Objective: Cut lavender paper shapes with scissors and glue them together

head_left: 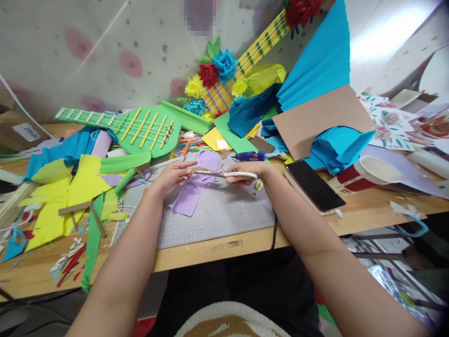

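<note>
My right hand is closed on the cream handles of a pair of scissors, blades pointing left. My left hand pinches a small brown cardboard strip at the blade tips. Both hands hover over a grey cutting mat, where a lilac paper piece lies under them. A blue glue gun lies just beyond my right hand.
A green paper guitar lies at the back left and a yellow one with paper flowers leans on the wall. Yellow, green and blue paper scraps cover the left. A black phone, a red cup and brown cardboard sit on the right.
</note>
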A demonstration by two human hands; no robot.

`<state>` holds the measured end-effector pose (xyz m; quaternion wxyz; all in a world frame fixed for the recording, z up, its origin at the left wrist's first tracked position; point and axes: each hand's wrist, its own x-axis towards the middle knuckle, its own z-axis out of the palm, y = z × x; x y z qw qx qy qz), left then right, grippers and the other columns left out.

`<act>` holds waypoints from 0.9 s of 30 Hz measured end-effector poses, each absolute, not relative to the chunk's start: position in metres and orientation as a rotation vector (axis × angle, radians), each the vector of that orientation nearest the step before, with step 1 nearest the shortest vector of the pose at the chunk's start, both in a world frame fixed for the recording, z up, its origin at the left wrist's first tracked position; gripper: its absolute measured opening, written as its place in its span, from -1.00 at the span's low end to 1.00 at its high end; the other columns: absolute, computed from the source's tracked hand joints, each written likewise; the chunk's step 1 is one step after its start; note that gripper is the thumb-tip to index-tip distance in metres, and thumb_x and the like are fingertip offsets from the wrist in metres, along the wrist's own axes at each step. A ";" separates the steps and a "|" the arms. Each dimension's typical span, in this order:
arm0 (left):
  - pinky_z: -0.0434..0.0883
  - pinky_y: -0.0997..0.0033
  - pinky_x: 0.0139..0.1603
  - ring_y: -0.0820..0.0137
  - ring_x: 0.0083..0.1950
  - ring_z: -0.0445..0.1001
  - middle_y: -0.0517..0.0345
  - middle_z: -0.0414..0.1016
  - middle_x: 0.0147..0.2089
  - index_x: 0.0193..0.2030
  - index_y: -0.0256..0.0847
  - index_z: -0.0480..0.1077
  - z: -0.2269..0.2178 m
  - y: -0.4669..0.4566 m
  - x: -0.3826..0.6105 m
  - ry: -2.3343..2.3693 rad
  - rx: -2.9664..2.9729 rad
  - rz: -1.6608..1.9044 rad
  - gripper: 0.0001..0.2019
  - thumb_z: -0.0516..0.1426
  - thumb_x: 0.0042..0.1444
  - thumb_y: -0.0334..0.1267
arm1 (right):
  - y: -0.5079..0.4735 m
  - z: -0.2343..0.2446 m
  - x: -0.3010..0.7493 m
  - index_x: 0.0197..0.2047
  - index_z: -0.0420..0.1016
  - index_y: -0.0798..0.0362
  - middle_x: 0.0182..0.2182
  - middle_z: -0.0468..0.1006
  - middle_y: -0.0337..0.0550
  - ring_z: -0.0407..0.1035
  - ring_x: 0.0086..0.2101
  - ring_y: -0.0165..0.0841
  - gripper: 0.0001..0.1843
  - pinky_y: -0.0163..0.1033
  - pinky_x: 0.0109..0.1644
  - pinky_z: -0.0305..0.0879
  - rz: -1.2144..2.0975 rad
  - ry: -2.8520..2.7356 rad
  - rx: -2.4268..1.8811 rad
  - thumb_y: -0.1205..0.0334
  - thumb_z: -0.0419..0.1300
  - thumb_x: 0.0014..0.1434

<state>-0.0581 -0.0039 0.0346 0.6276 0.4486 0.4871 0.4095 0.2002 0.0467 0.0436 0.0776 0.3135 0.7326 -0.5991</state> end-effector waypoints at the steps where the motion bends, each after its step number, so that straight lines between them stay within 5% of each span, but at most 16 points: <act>1: -0.01 0.60 -0.68 0.59 -0.58 0.19 0.12 0.38 -0.55 -0.09 -0.38 0.48 0.035 -0.004 -0.058 1.132 1.038 0.927 -0.55 0.21 -0.24 -0.40 | 0.048 0.042 0.200 -0.48 0.15 0.09 -0.73 0.24 -0.42 0.07 -0.75 -0.63 -0.51 -0.48 -0.73 -0.04 -1.786 2.191 0.914 -0.21 0.13 -0.02; 17: -0.05 0.56 -0.68 0.57 -0.58 0.19 0.05 0.47 -0.48 -0.14 -0.28 0.51 0.030 -0.002 -0.060 1.204 1.136 0.850 -0.59 0.20 -0.23 -0.33 | 0.054 0.036 0.204 -0.43 0.18 0.09 -0.76 0.23 -0.45 0.04 -0.77 -0.63 -0.53 -0.46 -0.73 -0.09 -1.837 2.164 0.845 -0.20 0.13 -0.01; 27: 0.07 0.54 -0.64 0.45 -0.50 0.37 0.02 0.50 -0.47 -0.20 -0.33 0.52 0.031 -0.004 -0.056 1.210 1.125 0.855 -0.64 0.19 -0.24 -0.34 | 0.052 0.039 0.202 -0.44 0.18 0.09 -0.77 0.19 -0.46 0.03 -0.78 -0.64 -0.55 -0.46 -0.74 -0.12 -1.810 2.160 0.832 -0.15 0.15 0.01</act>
